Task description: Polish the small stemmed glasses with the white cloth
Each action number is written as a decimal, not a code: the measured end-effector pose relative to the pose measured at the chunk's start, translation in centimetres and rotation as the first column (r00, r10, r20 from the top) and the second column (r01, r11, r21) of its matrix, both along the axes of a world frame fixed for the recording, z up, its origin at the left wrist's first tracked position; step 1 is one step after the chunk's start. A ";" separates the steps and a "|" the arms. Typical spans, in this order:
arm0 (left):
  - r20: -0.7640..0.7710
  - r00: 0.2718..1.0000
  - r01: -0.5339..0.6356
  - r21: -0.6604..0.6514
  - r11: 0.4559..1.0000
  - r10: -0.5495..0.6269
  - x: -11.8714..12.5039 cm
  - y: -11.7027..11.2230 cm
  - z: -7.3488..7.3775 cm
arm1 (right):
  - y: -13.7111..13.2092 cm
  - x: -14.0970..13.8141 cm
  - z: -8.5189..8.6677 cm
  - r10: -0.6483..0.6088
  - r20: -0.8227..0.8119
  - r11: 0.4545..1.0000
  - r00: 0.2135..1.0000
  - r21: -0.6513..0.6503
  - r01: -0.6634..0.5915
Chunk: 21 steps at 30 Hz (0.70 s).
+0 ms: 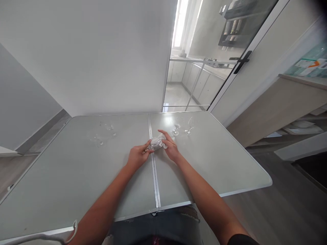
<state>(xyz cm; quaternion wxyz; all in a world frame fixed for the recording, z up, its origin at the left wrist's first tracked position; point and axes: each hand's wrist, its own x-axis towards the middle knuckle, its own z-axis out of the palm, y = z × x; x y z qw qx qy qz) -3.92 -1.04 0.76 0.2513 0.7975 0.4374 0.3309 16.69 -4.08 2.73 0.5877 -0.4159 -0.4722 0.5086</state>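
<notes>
Over the middle seam of a pale grey folding table [76,177], both my hands meet around a small clear stemmed glass [154,144] that lies tilted with a white cloth [160,141] stuffed in or wrapped round its bowl. My left hand [137,156] pinches the glass at its stem end. My right hand [170,147] closes on the cloth and the bowl from the right. Two more clear stemmed glasses [176,126] [189,126] stand upright just beyond my right hand.
Several faint clear glass items [110,128] sit on the far left half of the table. A white wall stands behind, a glass door with a black handle [241,61] to the right, and a wooden shelf unit [288,105] at far right.
</notes>
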 end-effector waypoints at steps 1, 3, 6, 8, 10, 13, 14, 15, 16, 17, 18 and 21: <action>0.089 0.996 0.040 -0.143 0.989 -0.028 0.0 0.0 0.3 | -0.2 0.0 0.2 0.035 0.029 0.999 0.999 0.014 -0.036; 0.263 0.963 0.176 -0.442 0.880 -0.060 -0.2 0.0 1.0 | -0.5 0.2 0.4 0.083 0.102 0.995 0.991 0.052 -0.089; 0.460 0.888 0.386 -0.706 0.593 -0.030 -0.5 0.1 2.0 | -0.7 0.6 0.5 0.090 0.215 0.982 0.973 0.145 -0.123; 0.516 0.856 0.466 -0.781 0.415 0.011 -0.6 0.2 2.5 | -0.8 0.8 0.3 0.075 0.234 0.974 0.969 0.192 -0.122; 0.526 0.850 0.501 -0.825 0.262 0.030 -0.8 0.2 2.8 | -0.9 0.9 0.2 0.062 0.229 0.974 0.971 0.201 -0.109; 0.522 0.852 0.507 -0.840 0.195 0.034 -1.0 0.3 3.1 | -0.9 1.0 0.0 -0.052 0.182 0.980 0.982 0.200 0.015; 0.523 0.851 0.500 -0.833 0.237 0.041 -1.0 0.3 3.2 | -0.7 1.1 0.0 -0.125 0.128 0.975 0.984 0.197 0.099; 0.528 0.847 0.488 -0.816 0.311 0.057 -1.0 0.3 3.3 | -0.5 1.2 -0.1 -0.199 0.050 0.966 0.979 0.181 0.187; 0.539 0.839 0.467 -0.784 0.410 0.076 -1.0 0.4 3.3 | -0.1 1.3 -0.2 -0.260 -0.045 0.953 0.964 0.146 0.264; 0.556 0.826 0.437 -0.737 0.515 0.094 -0.9 0.4 3.1 | 0.3 1.4 -0.3 -0.299 -0.139 0.945 0.944 0.098 0.313; 0.575 0.811 0.403 -0.681 0.612 0.107 -0.7 0.4 3.0 | 0.7 1.4 -0.5 -0.308 -0.215 0.945 0.927 0.045 0.324; 0.582 0.805 0.296 -0.564 0.771 0.117 0.0 0.3 1.9 | 1.6 1.2 -1.2 -0.272 -0.288 0.961 0.918 -0.035 0.274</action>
